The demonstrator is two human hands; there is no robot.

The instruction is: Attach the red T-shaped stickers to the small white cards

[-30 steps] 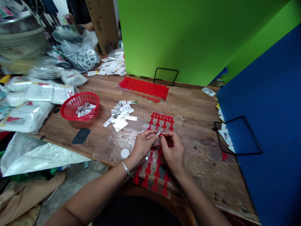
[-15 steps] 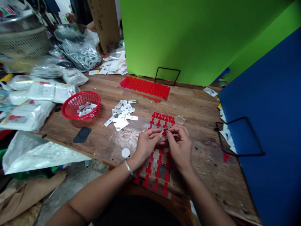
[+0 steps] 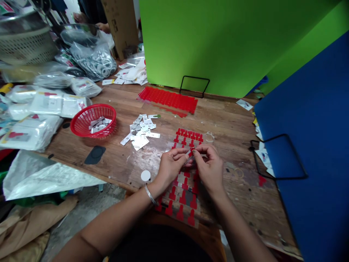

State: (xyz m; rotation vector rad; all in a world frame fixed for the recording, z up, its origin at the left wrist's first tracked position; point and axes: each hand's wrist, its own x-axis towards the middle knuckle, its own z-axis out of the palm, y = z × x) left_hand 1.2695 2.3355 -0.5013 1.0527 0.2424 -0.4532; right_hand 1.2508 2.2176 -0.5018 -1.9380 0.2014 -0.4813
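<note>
Hands (image 3: 170,166) pinch a strip (image 3: 188,153); red basket (image 3: 77,123) holds several.

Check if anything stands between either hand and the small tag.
Nothing visible does: the left hand pinches the tag, and the right hand grips its red end. The red stickers lie below, not between.

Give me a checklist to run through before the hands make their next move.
1. Pale strip gripped: ok, pinched in the left hand.
2. Right hand engaged: ok, its thumb and finger pinch a small red piece at the strip's end.
3. Red piece lined up with the strip: cannot tell, too small and partly covered by fingers.
4. Red cut-outs close by: ok, in rows beneath the hands.
5. Basket standing steady: ok, upright on the table with strips inside.
</note>
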